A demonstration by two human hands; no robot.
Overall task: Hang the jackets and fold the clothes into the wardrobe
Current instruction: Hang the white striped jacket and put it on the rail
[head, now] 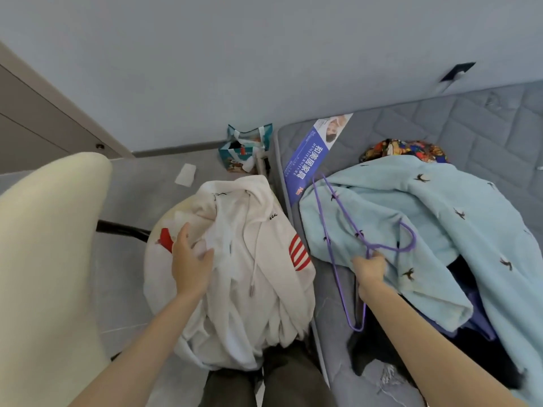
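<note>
A white hoodie [255,259] with red stripes lies crumpled on a round seat in front of me. My left hand [189,257] rests on its left side, fingers around a fold of the fabric. My right hand [370,270] grips the neck of a purple wire hanger [338,245], which lies on a light blue bird-print garment [426,218] spread over the grey mattress [470,121]. Dark clothes [458,268] and a multicoloured patterned piece [405,149] show under the blue garment.
A cream chair back [50,245] fills the left. Wardrobe panels [38,121] stand at far left. A teal paper bag [245,148] and a white paper [185,174] lie on the floor by the wall. A blue label [311,160] runs along the mattress edge.
</note>
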